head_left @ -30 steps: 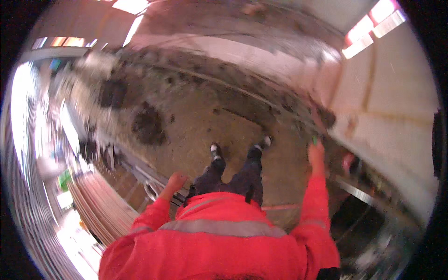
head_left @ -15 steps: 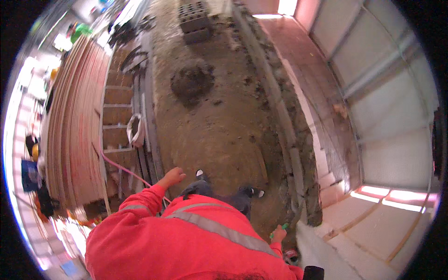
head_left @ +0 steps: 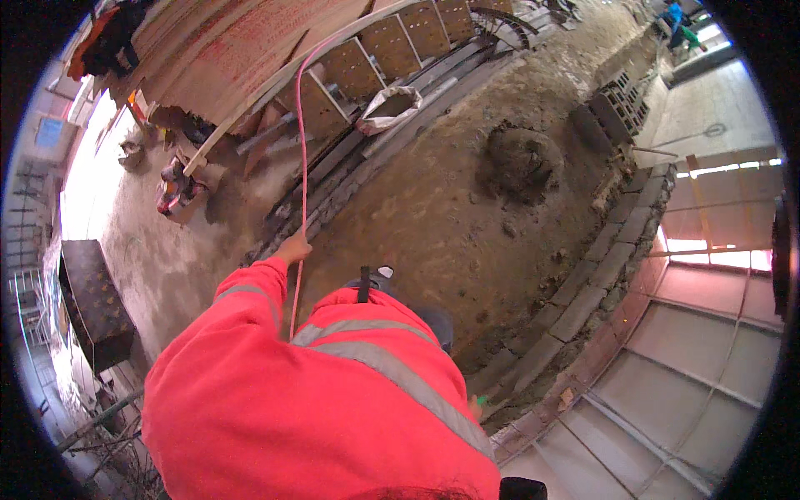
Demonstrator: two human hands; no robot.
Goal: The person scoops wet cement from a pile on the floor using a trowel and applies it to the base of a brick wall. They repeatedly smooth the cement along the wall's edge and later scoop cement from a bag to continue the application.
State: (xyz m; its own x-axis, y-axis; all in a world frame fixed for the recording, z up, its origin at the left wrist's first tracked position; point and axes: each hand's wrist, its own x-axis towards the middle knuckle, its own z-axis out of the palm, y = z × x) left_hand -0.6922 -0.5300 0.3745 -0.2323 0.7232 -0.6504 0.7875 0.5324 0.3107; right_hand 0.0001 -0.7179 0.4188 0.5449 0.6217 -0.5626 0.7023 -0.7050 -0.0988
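Note:
In the head view my left hand [head_left: 293, 247] is closed on a long pink hose [head_left: 302, 167], which runs up past the wooden boards and down beside my red jacket. My right hand [head_left: 475, 407] is mostly hidden behind my body, closed on a green-handled tool [head_left: 482, 401] whose far part is unclear. Below me is a muddy trench floor [head_left: 400, 217] with a dark mound of wet material [head_left: 521, 158]. A course of grey blocks [head_left: 583, 296] runs along the right side, close to my right hand.
Hollow blocks [head_left: 612, 112] stand beyond the mound. A white sack [head_left: 387, 108], a board ladder [head_left: 392, 50] and stacked panels [head_left: 225, 50] lie along the upper left. A person in blue [head_left: 673, 21] is at far upper right. A dark box [head_left: 96, 304] stands at left.
My view has swung left, bringing more floor at left into sight. My left hand has moved from open space beside my body onto the pink hose.

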